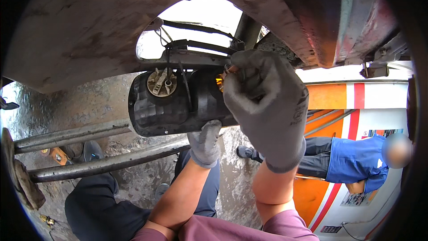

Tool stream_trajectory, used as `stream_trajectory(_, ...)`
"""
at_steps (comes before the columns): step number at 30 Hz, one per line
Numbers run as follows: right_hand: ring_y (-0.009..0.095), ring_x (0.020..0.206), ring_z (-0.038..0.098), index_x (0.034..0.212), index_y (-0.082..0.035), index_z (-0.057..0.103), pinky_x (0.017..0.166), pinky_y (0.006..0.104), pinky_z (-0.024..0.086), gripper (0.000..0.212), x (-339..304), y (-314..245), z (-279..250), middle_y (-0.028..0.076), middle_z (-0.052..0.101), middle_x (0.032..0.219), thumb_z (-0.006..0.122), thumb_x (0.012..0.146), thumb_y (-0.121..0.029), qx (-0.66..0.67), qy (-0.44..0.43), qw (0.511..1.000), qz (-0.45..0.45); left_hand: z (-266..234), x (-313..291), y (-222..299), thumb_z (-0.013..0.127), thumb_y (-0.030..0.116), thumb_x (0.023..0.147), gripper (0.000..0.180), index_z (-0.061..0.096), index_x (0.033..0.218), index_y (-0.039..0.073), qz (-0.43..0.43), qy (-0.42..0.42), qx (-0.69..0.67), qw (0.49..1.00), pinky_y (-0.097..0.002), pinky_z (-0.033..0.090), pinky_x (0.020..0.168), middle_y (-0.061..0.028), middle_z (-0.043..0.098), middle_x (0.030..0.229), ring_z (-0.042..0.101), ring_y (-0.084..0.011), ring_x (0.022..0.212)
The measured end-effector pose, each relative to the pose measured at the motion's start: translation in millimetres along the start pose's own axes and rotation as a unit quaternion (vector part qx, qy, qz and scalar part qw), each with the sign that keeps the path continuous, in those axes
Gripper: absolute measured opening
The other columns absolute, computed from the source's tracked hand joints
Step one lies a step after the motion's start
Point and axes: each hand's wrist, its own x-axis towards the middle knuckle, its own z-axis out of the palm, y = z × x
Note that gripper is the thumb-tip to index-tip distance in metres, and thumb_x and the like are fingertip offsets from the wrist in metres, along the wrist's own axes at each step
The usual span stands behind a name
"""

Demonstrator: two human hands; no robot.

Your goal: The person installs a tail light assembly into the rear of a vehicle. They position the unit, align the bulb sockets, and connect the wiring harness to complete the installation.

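Note:
A black plastic housing [160, 116], seemingly a lamp unit seen from behind, lies in front of me below an oval opening. A round, pale, dirty cap [162, 83] with a wire running to it sits on its left half. My left hand [205, 144], in a grey glove, grips the housing's lower edge, thumb up on the near face. My right hand [267, 98], also gloved, is closed in a pinch over the right half. Something small and brownish shows at its fingertips, mostly hidden. Just left of them an amber piece [220, 83] glows on the housing.
Dark cables [196, 27] cross the opening. A dirty curved panel [89, 27] hangs overhead. Two metal bars [107, 163] reach in from the left. On the wet floor lies an orange tool [58, 155]. A person in blue [356, 160] stands at the right by an orange-and-white wall.

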Motion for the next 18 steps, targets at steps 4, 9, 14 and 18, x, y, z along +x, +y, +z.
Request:
stream_trajectory(4, 0.022, 0.070, 0.064, 0.096, -0.004, 0.067, 0.062, 0.0339, 0.052, 0.020, -5.3, 8.3, 9.3, 0.012, 0.064, 0.084, 0.074, 0.078, -0.006, 0.091, 0.042, 0.994, 0.040, 6.7, 3.9, 11.1, 0.060, -0.007, 0.083, 0.025, 0.062, 0.108, -0.004, -0.257, 0.046, -0.349, 0.900, -0.0329, 0.053, 0.082, -0.0162, 0.065, 0.100, 0.065, -0.0241, 0.090)
stream_trajectory(9, 0.014, 0.069, 0.059, 0.113, -0.001, 0.067, 0.063, 0.0266, 0.049, 0.034, 2.2, 6.5, -10.9, 0.006, 0.060, 0.081, 0.071, 0.080, -0.003, 0.105, -0.066, 0.991, 0.048, 3.4, -12.3, -7.6, 0.057, -0.007, 0.083, 0.033, 0.058, 0.116, -0.001, -0.133, -0.018, -0.135, 0.982, -0.0343, 0.051, 0.084, -0.0120, 0.064, 0.104, 0.063, -0.0214, 0.091)
stream_trajectory(14, 0.006, 0.069, 0.055, 0.131, -0.004, 0.063, 0.062, 0.0223, 0.047, 0.049, 12.3, 17.6, -32.0, 0.002, 0.059, 0.081, 0.067, 0.082, 0.002, -0.005, -0.152, 0.986, -0.070, 3.2, 16.2, 33.7, 0.058, -0.009, 0.082, 0.037, 0.058, 0.116, 0.005, -0.235, 0.026, -0.346, 0.908, -0.0341, 0.049, 0.095, -0.0048, 0.064, 0.105, 0.061, -0.0162, 0.092)
stream_trajectory(18, 0.011, 0.069, 0.061, 0.124, -0.004, 0.066, 0.063, 0.0256, 0.050, 0.042, 20.2, 11.9, -30.7, 0.008, 0.064, 0.084, 0.069, 0.082, 0.000, -0.061, -0.169, 0.977, -0.118, 0.5, 8.3, 1.4, 0.065, -0.011, 0.079, 0.024, 0.062, 0.099, 0.003, 0.133, -0.014, 0.130, 0.982, -0.0338, 0.051, 0.089, -0.0078, 0.064, 0.092, 0.061, -0.0187, 0.082)
